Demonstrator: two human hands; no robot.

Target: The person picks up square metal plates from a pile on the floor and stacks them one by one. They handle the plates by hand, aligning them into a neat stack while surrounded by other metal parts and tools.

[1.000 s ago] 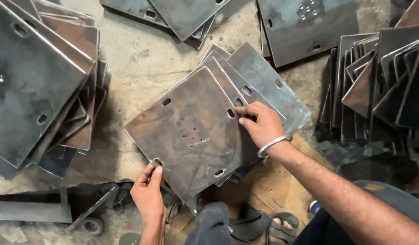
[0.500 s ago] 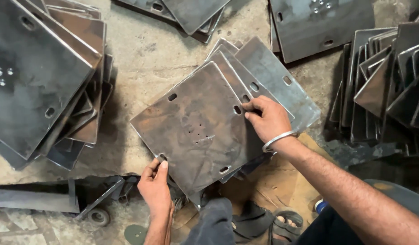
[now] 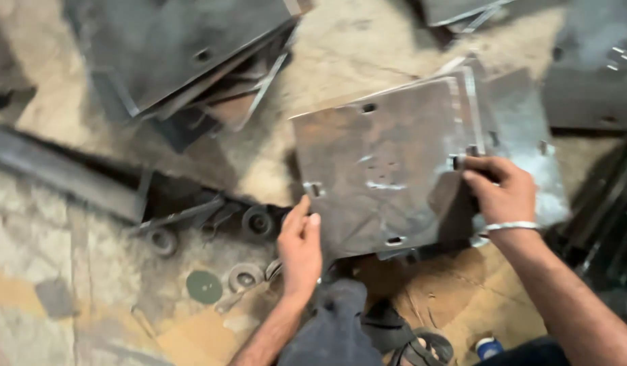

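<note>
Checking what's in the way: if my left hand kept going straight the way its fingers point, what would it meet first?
The left hand points up at the near-left corner of the top steel plate, and its fingertips seem already against that edge, though blur makes contact uncertain.

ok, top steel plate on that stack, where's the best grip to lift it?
Probably by two opposite edges, coming in from the sides. The top plate is flat, square and wide, lying on other plates, so only its edges are exposed. The left hand is at the near-left edge, the right hand on the right edge.
</note>
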